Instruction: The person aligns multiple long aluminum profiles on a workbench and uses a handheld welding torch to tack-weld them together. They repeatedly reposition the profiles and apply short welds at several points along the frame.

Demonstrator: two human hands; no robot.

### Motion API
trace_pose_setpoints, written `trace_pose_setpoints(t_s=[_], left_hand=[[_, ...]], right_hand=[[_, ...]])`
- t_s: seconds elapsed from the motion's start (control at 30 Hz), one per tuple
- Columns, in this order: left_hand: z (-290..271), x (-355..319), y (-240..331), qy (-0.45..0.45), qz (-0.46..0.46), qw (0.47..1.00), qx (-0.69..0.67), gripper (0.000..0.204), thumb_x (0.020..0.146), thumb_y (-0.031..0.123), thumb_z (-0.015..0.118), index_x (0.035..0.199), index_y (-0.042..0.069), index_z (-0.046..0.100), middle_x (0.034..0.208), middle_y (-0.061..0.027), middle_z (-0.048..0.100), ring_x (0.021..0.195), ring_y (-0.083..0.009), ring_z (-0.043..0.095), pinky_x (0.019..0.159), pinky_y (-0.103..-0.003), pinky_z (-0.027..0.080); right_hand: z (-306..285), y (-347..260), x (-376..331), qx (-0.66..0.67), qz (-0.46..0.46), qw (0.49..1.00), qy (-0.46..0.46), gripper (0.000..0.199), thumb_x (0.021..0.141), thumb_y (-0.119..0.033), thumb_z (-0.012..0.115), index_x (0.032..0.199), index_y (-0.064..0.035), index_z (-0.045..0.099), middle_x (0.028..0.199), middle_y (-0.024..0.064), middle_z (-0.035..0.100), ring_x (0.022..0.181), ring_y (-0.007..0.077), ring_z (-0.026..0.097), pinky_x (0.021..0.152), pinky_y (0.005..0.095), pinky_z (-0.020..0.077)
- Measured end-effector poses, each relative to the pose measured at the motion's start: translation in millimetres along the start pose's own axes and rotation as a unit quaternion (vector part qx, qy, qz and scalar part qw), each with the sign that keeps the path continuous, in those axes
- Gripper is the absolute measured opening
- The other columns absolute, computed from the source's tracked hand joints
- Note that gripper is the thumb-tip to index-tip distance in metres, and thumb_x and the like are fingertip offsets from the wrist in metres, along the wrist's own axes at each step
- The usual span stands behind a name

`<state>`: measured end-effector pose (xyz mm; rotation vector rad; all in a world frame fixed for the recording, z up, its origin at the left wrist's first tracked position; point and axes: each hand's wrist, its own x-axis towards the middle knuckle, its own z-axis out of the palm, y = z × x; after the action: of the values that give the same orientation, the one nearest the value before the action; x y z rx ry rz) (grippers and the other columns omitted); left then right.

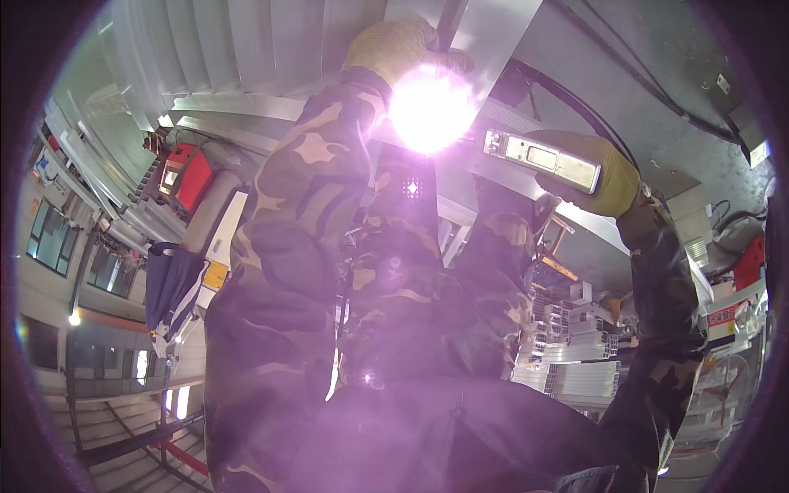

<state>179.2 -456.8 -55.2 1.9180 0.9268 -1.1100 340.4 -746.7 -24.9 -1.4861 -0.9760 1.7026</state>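
My left hand [394, 49], in a yellow glove, is closed around a dark rod-like tool [449, 20] at the top of the view. Just below it a white-violet welding arc [431, 108] glares against a silvery metal profile [493, 41] and hides the tool's tip. My right hand [612, 177], also in a yellow glove, grips a flat rectangular hand-held welding shield [542, 160] with a small window, held right of the arc. Both sleeves are camouflage. A black cable [592, 90] runs from near the arc towards the right.
Ribbed metal sheets [230, 41] lie at the upper left. A red box-shaped machine [193, 177] stands to the left. Stacks of pale aluminium profiles [575, 366] sit at the lower right, near a red object [749, 261]. Grey concrete floor [657, 49] fills the upper right.
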Motion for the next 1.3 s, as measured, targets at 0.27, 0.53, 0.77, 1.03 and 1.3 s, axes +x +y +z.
trace_pose_setpoints(t_s=[0.27, 0.53, 0.77, 1.03, 1.3], left_hand=[[0.0, -5.9, 2.1, 0.001, -0.013, 1.000, -0.006, 0.065, 0.079, 0.066, 0.079, 0.102, 0.005, 0.076, 0.093, -0.0144, 0.076, 0.090, -0.0293, 0.073, 0.084, -0.042, 0.055], [-5.7, -14.2, 12.4, -0.020, -0.050, 0.998, -0.045, 0.059, 0.080, 0.060, 0.081, 0.102, 0.005, 0.078, 0.094, -0.0140, 0.077, 0.089, -0.0289, 0.073, 0.083, -0.041, 0.055], [-5.7, -14.9, 11.8, -0.003, -0.030, 0.998, -0.049, 0.056, 0.079, 0.057, 0.082, 0.100, 0.005, 0.079, 0.091, -0.0129, 0.076, 0.085, -0.0281, 0.073, 0.081, -0.041, 0.055], [-2.3, -12.3, 5.8, 0.019, -0.030, 0.998, -0.044, 0.058, 0.076, 0.059, 0.082, 0.099, 0.006, 0.078, 0.088, -0.0108, 0.076, 0.085, -0.0279, 0.073, 0.082, -0.041, 0.055], [17.6, -4.7, -19.8, 0.094, 0.026, 0.995, 0.034, 0.064, 0.076, 0.069, 0.082, 0.089, 0.006, 0.076, 0.075, -0.0047, 0.072, 0.070, -0.0169, 0.068, 0.070, -0.032, 0.055]], right_hand=[[-4.5, -7.5, -1.1, 0.015, 0.042, 0.999, -0.030, 0.051, 0.087, -0.023, 0.083, 0.133, -0.0071, 0.066, 0.113, 0.0156, 0.075, 0.100, 0.0253, 0.075, 0.086, 0.0358, 0.0596], [-3.1, -2.4, -4.1, 0.040, 0.023, 0.999, -0.029, 0.052, 0.091, -0.023, 0.081, 0.136, -0.0049, 0.065, 0.117, 0.0148, 0.075, 0.103, 0.0224, 0.074, 0.090, 0.0363, 0.0598], [-4.3, 14.0, -11.7, 0.060, 0.006, 0.998, -0.028, 0.053, 0.088, -0.017, 0.082, 0.136, -0.0030, 0.065, 0.119, 0.0152, 0.075, 0.104, 0.0211, 0.074, 0.091, 0.0357, 0.0599], [-9.1, 6.8, -16.5, 0.040, -0.014, 0.999, -0.019, 0.050, 0.089, -0.016, 0.080, 0.135, -0.0032, 0.065, 0.119, 0.0166, 0.075, 0.104, 0.0235, 0.075, 0.091, 0.0353, 0.0595], [-7.8, 12.1, -20.7, 0.031, -0.029, 0.999, -0.007, 0.050, 0.089, -0.016, 0.080, 0.135, -0.0024, 0.065, 0.119, 0.0171, 0.074, 0.101, 0.0263, 0.075, 0.089, 0.0360, 0.0594]])
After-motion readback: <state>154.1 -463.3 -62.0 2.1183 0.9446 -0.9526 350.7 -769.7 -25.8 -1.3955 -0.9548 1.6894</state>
